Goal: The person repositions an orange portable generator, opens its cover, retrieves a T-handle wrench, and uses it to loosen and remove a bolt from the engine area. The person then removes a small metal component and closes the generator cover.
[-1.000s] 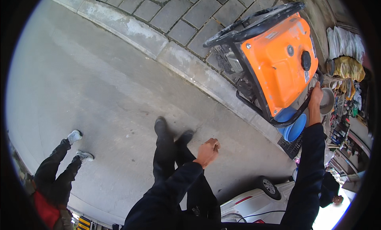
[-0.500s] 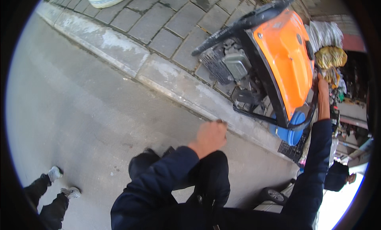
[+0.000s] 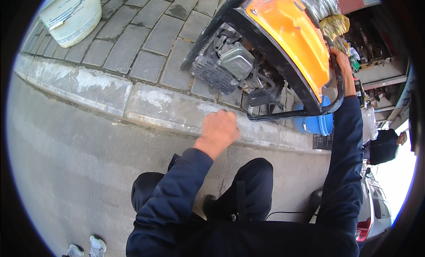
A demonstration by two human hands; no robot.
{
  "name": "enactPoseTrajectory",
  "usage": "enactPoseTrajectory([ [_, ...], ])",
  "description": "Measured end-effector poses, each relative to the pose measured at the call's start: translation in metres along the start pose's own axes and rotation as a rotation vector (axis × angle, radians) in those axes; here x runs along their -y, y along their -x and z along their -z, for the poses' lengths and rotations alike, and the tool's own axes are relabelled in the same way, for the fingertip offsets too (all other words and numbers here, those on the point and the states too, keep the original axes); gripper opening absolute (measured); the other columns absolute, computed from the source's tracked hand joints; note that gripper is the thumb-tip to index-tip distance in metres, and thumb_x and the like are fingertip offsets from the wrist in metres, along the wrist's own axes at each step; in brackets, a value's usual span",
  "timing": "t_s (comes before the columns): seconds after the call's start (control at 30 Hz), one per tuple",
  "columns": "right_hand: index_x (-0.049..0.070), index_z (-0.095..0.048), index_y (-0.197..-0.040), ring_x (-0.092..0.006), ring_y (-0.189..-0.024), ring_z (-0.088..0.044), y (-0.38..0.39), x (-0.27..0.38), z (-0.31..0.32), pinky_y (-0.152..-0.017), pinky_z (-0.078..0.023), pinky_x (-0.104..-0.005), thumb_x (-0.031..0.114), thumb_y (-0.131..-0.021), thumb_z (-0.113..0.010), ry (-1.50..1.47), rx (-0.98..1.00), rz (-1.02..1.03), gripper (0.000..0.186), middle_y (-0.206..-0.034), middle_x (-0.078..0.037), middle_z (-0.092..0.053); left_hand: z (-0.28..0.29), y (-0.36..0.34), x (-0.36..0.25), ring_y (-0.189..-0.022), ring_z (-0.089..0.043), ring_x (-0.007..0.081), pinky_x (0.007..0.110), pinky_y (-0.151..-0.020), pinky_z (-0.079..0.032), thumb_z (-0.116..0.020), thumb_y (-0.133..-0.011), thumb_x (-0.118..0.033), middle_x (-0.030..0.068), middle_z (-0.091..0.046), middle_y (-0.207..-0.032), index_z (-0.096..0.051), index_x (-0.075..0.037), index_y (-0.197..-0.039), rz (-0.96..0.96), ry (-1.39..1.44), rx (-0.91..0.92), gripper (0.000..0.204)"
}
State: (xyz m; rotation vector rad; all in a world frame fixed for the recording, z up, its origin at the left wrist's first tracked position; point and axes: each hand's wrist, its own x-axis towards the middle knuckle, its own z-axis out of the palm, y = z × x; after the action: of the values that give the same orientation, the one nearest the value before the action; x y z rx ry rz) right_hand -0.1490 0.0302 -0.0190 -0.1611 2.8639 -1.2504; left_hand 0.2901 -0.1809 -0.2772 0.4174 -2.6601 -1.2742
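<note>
A portable generator (image 3: 287, 40) with an orange tank and a black tubular frame (image 3: 283, 116) is at the kerb in front of me, to the right. Its grey engine parts (image 3: 237, 62) face my side. My right arm reaches out to its right end, where my right hand (image 3: 341, 64) is closed round the frame tube; the fingertips are partly hidden. My left hand (image 3: 220, 129) is held as a fist in front of my knees, apart from the generator. Whatever that fist holds, if anything, is hidden.
A blue bucket (image 3: 313, 122) sits behind the frame's near right corner. The raised kerb (image 3: 152, 105) crosses in front of me; a white bucket (image 3: 75, 22) stands on the paving, far left. Someone's shoes (image 3: 97, 246) are at lower left, another person (image 3: 384, 146) and a car (image 3: 376, 201) at right.
The view has shifted, so the generator appears further left and nearer, and more of the white bucket shows. My right hand keeps its grip on the frame; my left fist has moved up and left in view.
</note>
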Motion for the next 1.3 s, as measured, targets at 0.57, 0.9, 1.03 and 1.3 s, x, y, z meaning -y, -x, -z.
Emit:
enactPoseTrajectory([
  [0.57, 0.003, -0.072, -0.106, -0.0154, -0.069, -0.068, -0.032, -0.004, 0.007, -0.065, -0.054, -0.0269, 0.028, -0.099, -0.058, 0.052, 0.086, 0.020, 0.029, -0.089, -0.008, -0.074, -0.020, -0.010, 0.000, -0.080, -0.071, 0.0387, 0.045, -0.071, -0.058, -0.069, -0.073, -0.012, 0.0212, -0.071, -0.087, -0.069, -0.001, -0.077, -0.105, -0.126, 0.048, 0.012],
  [0.9, 0.002, -0.071, -0.118, -0.0186, -0.081, -0.072, 0.050, 0.002, -0.007, -0.077, -0.059, -0.0273, 0.025, -0.102, -0.054, -0.088, 0.360, 0.252, 0.032, -0.102, -0.011, -0.076, -0.012, -0.002, 0.006, -0.082, -0.071, 0.0398, 0.045, -0.073, -0.058, -0.068, -0.074, -0.010, 0.0214, -0.071, -0.087, -0.069, -0.001, -0.079, -0.094, -0.156, 0.099, 0.010],
  [1.03, 0.003, -0.071, -0.117, -0.0187, -0.081, -0.072, 0.036, 0.010, -0.017, -0.077, -0.059, -0.0274, 0.024, -0.102, -0.054, -0.028, 0.170, 0.117, 0.032, -0.102, -0.011, -0.076, -0.015, -0.002, 0.009, -0.081, -0.070, 0.0397, 0.045, -0.072, -0.058, -0.068, -0.073, -0.009, 0.0221, -0.071, -0.087, -0.069, -0.001, -0.078, -0.107, -0.147, 0.099, 0.009],
  [1.3, 0.004, -0.073, -0.112, -0.0186, -0.078, -0.071, 0.056, 0.000, -0.008, -0.077, -0.058, -0.0280, 0.026, -0.099, -0.058, -0.098, 0.280, 0.302, 0.030, -0.097, -0.010, -0.077, -0.022, -0.005, 0.014, -0.076, -0.070, 0.0411, 0.047, -0.068, -0.057, -0.067, -0.071, -0.007, 0.0221, -0.071, -0.083, -0.068, 0.000, -0.074, -0.117, -0.146, 0.069, 0.007],
])
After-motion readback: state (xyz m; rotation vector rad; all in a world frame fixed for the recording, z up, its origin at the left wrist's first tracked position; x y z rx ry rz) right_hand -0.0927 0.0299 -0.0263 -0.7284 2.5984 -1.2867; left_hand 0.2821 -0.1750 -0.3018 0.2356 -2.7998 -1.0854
